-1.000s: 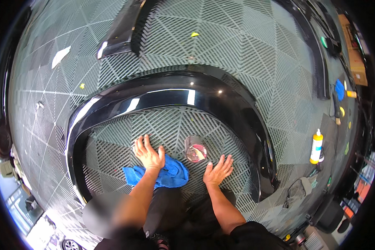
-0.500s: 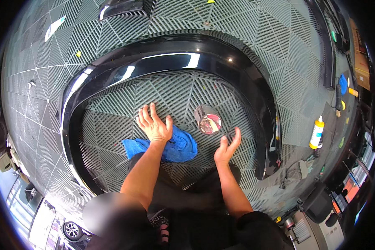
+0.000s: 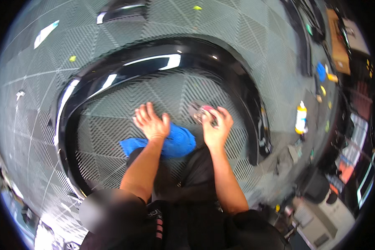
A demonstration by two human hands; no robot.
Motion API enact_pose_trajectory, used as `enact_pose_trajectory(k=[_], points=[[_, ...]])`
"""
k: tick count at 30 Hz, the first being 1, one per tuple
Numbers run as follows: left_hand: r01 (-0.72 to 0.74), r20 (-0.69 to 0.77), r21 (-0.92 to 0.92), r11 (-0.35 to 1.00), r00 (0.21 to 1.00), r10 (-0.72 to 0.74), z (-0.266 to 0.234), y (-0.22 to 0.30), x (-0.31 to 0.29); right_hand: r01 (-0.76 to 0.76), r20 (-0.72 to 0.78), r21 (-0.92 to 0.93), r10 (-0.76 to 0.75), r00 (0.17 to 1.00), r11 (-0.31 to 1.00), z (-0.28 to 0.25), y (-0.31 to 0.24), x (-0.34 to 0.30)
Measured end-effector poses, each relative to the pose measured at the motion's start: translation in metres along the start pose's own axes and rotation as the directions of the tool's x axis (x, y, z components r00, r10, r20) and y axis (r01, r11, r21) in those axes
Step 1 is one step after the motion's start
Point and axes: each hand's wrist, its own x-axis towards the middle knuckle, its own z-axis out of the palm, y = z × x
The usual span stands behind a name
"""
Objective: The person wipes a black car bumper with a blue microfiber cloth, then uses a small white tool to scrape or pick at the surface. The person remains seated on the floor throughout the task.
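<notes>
My left hand (image 3: pixel 153 125) is open, fingers spread, just over the floor tiles; whether it rests on them I cannot tell. Beside its wrist a crumpled blue cloth (image 3: pixel 180 141) lies partly over my leg. My right hand (image 3: pixel 216 127) bends over the mouth of a clear cup (image 3: pixel 194 109). Its thumb and fingers curl in at pink and pale scraps (image 3: pixel 207 108) there, but blur and the fingers hide exactly what they grip. Around both hands curves a glossy black arched trim (image 3: pixel 148 58), shaped like a wheel-arch flare.
Ribbed grey floor tiles (image 3: pixel 262 58) spread all about. At the right stand a yellow bottle with a white label (image 3: pixel 301 118) and a blue item (image 3: pixel 321 71). More black trim pieces lie at the top (image 3: pixel 123 11) and upper right (image 3: pixel 299 37). A white slip (image 3: pixel 46 34) lies upper left.
My right hand has moved up and left to the cup, and its fingers have curled in over the opening. My left hand stays nearly in place. The whole view has shifted slightly.
</notes>
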Motion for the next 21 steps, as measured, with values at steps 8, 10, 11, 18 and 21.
enact_pose_trajectory(k=[8,10,11,18,21], points=[[0.082,0.161,-0.056,0.995,0.984,-0.072,-0.001,-0.006,0.0,-0.098,0.106,0.213,0.077,0.991,0.972,0.006,0.017,-0.008],[0.094,0.185,-0.062,0.994,0.979,-0.081,-0.004,-0.008,-0.004,-0.151,0.135,0.281,0.117,0.984,0.948,0.0,0.017,-0.012],[0.105,0.194,-0.058,0.993,0.977,-0.092,-0.003,-0.01,-0.004,-0.14,0.161,0.261,0.1,0.982,0.955,-0.004,0.017,-0.012],[0.195,0.188,-0.185,0.963,0.969,-0.16,-0.022,0.001,0.006,-0.33,0.209,0.536,0.256,0.944,0.777,-0.038,0.029,-0.009],[0.176,0.137,-0.344,0.922,0.981,-0.136,-0.048,0.034,0.013,-0.342,0.178,0.521,0.293,0.939,0.782,-0.058,0.036,-0.007]])
